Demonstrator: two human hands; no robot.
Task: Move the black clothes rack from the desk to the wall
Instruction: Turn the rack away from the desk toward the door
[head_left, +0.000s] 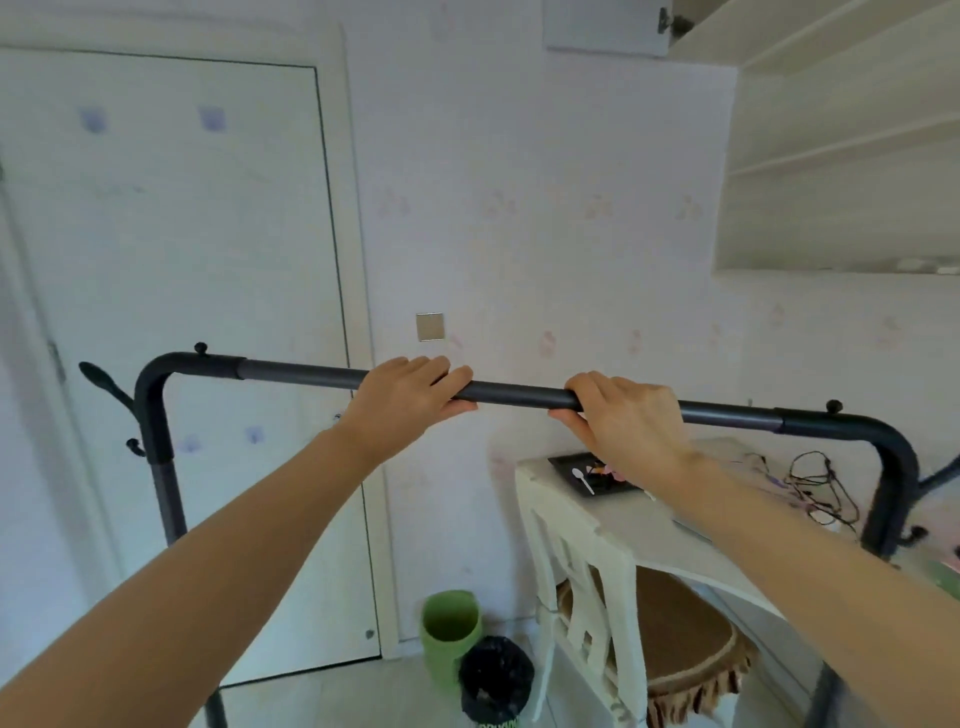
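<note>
The black clothes rack stands in front of me, its top bar running across the view from left to right, slightly lower on the right. My left hand is wrapped over the bar left of its middle. My right hand grips the bar right of its middle. The rack's left upright drops beside the white door; its right upright passes in front of the white desk. The pale wall lies straight ahead behind the bar.
A white door fills the left. A white chair with a brown cushion is tucked under the desk. On the floor by the wall stand a green bin and a black-lined bin. Cables and a dark tray lie on the desk. Shelves hang above right.
</note>
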